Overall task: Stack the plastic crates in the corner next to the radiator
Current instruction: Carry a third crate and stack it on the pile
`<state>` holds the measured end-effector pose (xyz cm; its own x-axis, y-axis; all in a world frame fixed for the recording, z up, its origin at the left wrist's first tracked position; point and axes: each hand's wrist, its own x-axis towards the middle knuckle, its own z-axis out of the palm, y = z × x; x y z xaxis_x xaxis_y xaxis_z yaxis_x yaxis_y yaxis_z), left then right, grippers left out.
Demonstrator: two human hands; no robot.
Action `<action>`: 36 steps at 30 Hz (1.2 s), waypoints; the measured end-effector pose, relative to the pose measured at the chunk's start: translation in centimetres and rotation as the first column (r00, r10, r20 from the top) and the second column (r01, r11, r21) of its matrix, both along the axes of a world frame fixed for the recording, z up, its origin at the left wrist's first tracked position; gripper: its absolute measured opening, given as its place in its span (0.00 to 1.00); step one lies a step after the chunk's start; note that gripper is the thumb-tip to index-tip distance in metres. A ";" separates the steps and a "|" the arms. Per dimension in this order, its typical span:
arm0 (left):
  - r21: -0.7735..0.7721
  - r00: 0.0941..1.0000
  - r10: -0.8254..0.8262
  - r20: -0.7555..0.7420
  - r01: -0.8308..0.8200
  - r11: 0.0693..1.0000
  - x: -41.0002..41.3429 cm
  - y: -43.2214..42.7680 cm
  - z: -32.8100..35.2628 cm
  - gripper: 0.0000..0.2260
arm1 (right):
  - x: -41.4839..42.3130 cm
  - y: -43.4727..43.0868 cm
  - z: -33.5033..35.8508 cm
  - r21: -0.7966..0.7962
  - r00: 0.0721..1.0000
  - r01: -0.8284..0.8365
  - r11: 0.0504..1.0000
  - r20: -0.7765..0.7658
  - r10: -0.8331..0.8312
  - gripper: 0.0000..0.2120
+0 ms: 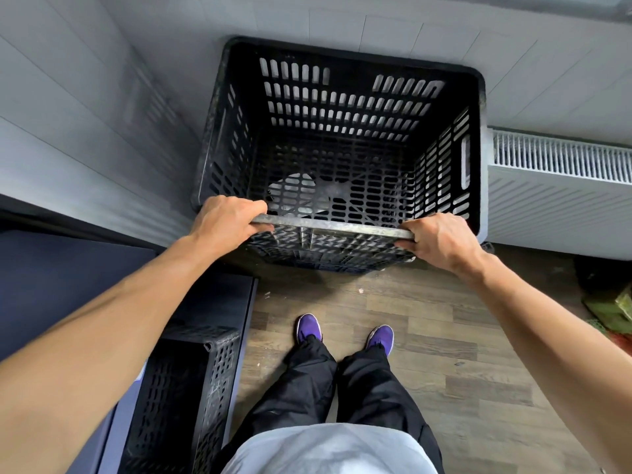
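Note:
A tall black slotted plastic crate stands in the corner, against the white wall and left of the white radiator. Its open top faces me; something pale shows through the slotted bottom. My left hand grips the left end of the near rim and my right hand grips the right end. More crate walls show just below the near rim, so it appears to sit on other crates. A second black crate sits low at the left, beside my left forearm.
A dark blue cabinet or counter runs along the left. Wood-look floor lies under my purple shoes. Green and red items lie at the right edge beyond the radiator.

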<state>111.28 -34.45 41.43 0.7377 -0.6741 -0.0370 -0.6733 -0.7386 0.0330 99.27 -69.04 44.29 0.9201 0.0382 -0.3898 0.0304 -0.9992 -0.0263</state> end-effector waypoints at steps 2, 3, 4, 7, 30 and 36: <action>0.005 0.998 0.038 -0.042 -0.038 0.999 -0.1 0.0 0.2 0.16 | 0.1 0.0 -0.1 0.009 1.000 -0.003 1.000 0.000 0.003 0.15; 0.007 0.997 0.049 -0.064 -0.049 0.999 0.0 -0.1 0.3 0.15 | 0.2 0.0 0.0 0.011 1.000 0.000 1.000 -0.006 0.000 0.15; 0.016 0.994 0.057 -0.089 -0.056 0.998 0.1 -0.1 0.5 0.15 | 0.3 0.0 0.0 0.016 1.000 0.005 1.000 -0.012 -0.005 0.14; 0.096 0.979 0.098 -0.180 -0.081 0.992 0.9 -0.5 1.0 0.14 | 0.5 0.3 0.0 0.013 0.999 0.026 1.000 -0.029 -0.025 0.13; 0.092 0.965 0.126 -0.230 -0.108 0.990 -0.1 -0.5 0.4 0.20 | 1.1 -0.6 0.4 0.045 0.991 -0.037 0.998 -0.130 0.042 0.13; 0.076 0.964 0.176 -0.197 -0.164 0.983 -0.7 -0.9 0.2 0.19 | 1.1 -0.3 0.0 0.027 0.989 -0.025 0.999 -0.149 0.028 0.15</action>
